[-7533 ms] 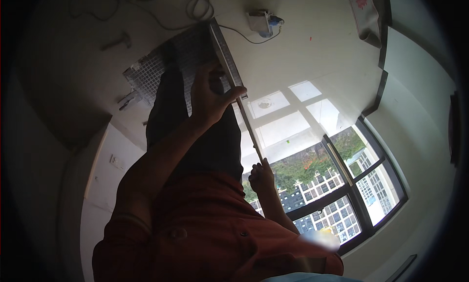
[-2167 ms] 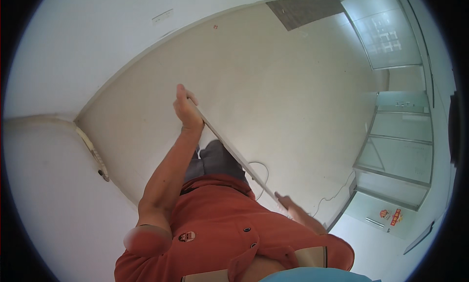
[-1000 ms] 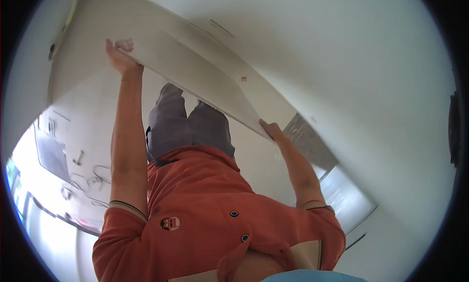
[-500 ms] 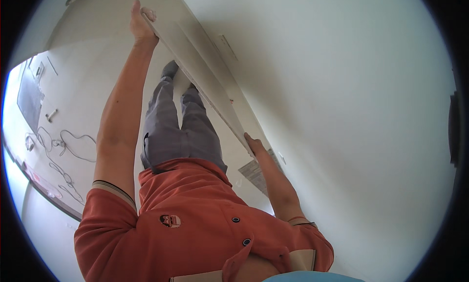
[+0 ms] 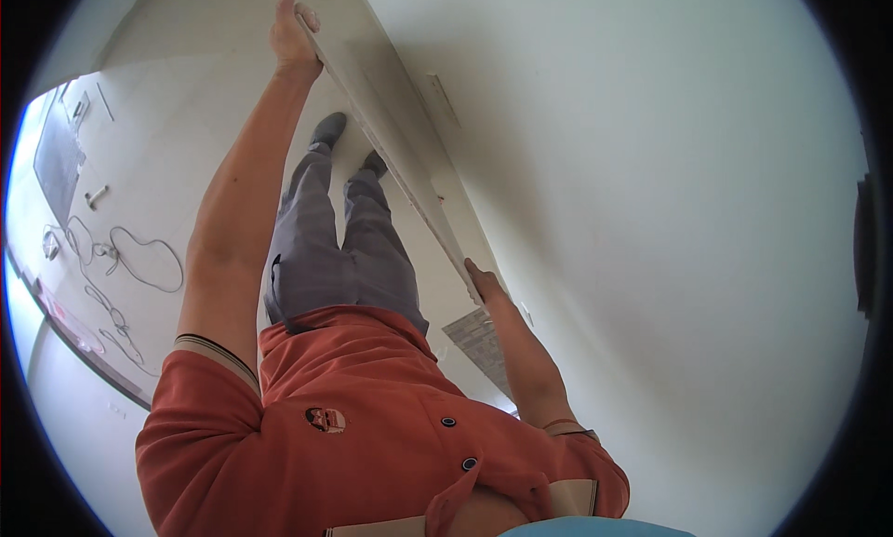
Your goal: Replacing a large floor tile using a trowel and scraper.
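Both hands grip a long white panel [image 5: 391, 137] — left hand [image 5: 290, 30] wrapped round its far end, right hand [image 5: 484, 281] holding the near end.

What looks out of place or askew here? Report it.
Loose cables lie in untidy loops on the floor. The long pale panel sits tilted between left hand and right hand. No damage or spill shows.

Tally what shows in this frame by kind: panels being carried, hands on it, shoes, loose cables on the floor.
Long pale panel: 1
Hands gripping it: 2, left hand at the far end, right hand at the near end
Dark shoes: 2
Loose cable runs on the floor: 1 tangle; separate cables cannot be told apart
Total: 6
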### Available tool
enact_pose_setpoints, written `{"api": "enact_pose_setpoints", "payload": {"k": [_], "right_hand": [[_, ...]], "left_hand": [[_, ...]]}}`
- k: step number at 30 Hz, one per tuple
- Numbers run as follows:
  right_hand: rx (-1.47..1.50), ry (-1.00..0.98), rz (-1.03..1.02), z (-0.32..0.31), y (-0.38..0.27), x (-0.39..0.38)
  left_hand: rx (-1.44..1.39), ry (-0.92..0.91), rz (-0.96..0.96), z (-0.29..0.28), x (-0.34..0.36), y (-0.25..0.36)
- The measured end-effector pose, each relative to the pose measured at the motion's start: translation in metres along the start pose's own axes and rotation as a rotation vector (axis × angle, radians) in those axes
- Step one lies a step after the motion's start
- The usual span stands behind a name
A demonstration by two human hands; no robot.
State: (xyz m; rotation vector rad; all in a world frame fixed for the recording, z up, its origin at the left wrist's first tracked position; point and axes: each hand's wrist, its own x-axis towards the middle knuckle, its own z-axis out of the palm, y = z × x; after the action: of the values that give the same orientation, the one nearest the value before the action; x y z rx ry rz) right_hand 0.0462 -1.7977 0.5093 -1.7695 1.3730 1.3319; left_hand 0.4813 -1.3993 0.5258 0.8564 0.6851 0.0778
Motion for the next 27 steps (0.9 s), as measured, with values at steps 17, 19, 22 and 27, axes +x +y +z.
{"api": "enact_pose_setpoints", "payload": {"k": [17, 19, 22, 27], "right_hand": [[0.01, -0.144, 0.082, -0.07, -0.028, -0.04], [0.108, -0.161, 0.045, -0.087, -0.014, -0.051], [0.779, -0.028, 0.006, -0.093, 0.006, -0.069], [1.305, -0.024, -0.23, -0.064, 0.014, -0.087]], "left_hand": [[0.383, 0.057, 0.163, 0.029, 0.022, -0.03], [0.419, 0.017, 0.105, 0.043, 0.022, -0.029], [0.556, 0.035, 0.014, 0.066, 0.028, -0.03], [0.641, -0.16, 0.243, 0.08, 0.021, -0.044]]}}
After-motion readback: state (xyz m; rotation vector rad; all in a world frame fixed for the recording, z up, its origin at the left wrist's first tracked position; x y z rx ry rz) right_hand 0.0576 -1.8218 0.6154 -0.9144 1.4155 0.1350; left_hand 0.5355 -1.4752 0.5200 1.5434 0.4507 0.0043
